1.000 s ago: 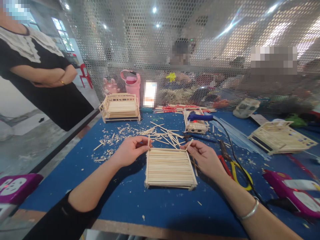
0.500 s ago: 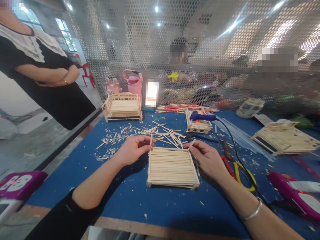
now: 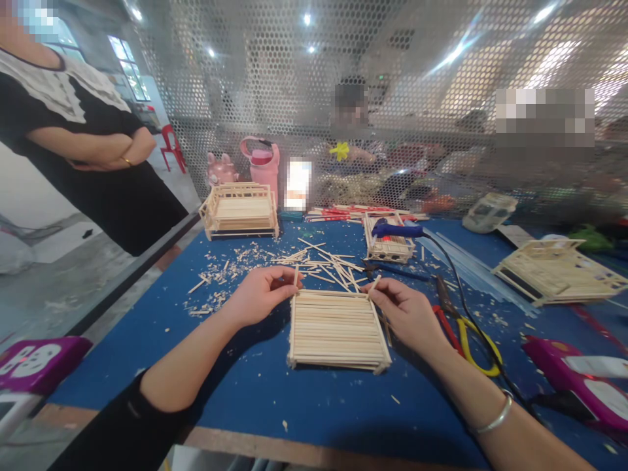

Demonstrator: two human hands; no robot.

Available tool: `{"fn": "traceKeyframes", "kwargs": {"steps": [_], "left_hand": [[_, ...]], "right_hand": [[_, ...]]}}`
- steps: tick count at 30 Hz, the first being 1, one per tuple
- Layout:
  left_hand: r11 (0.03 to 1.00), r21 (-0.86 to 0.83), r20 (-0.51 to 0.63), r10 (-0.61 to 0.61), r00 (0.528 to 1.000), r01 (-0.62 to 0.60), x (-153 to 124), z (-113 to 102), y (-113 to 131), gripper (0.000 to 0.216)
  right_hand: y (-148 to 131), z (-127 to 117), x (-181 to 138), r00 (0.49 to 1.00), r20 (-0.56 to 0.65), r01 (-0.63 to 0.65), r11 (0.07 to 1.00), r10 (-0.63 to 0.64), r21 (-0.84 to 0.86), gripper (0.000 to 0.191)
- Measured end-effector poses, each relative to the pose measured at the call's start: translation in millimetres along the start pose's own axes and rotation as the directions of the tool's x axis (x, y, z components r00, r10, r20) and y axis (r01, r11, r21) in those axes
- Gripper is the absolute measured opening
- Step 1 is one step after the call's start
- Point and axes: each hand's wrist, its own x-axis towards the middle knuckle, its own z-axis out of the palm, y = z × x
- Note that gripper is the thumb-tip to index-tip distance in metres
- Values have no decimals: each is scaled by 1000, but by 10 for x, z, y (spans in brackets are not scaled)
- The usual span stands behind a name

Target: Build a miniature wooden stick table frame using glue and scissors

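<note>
In front of me on the blue table lies a flat panel of wooden sticks, framed by sticks along its edges. My left hand pinches a short upright stick at the panel's far left corner. At the far right corner, my right hand pinches another short stick, which leans to the right. Both hands are closed, thumb against fingers. Just beyond the panel, loose sticks lie in a heap.
A finished-looking stick model stands back left. A blue glue gun rests on a smaller stick frame. Yellow-and-red-handled pliers lie right of my right hand. A person stands at left with folded arms. Perforated mesh rises behind.
The short stick in my right hand has shifted slightly left and stands a little more upright at the corner. My left hand and the panel are almost unchanged.
</note>
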Motion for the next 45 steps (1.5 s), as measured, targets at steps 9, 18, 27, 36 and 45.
{"fn": "traceKeyframes", "kwargs": {"steps": [9, 18, 27, 36, 45], "left_hand": [[999, -44, -12, -3, 1000, 3, -44, -7, 7, 11], [990, -135, -20, -34, 999, 31, -73, 0, -8, 9], [992, -127, -22, -15, 1000, 12, -78, 2, -18, 9], [987, -157, -26, -29, 999, 24, -82, 16, -16, 9], [986, -161, -54, -50, 997, 40, -64, 42, -16, 10]], "right_hand": [[-28, 25, -2, 999, 11, 52, 995, -51, -84, 25], [-25, 42, 0, 998, 30, 50, 992, -47, -115, 34], [-53, 56, -7, 998, 14, 61, 994, -60, -88, 32], [-24, 62, -20, 997, 20, 75, 991, -73, -115, 31], [31, 77, -14, 996, -6, 87, 993, -88, -81, 29]]}}
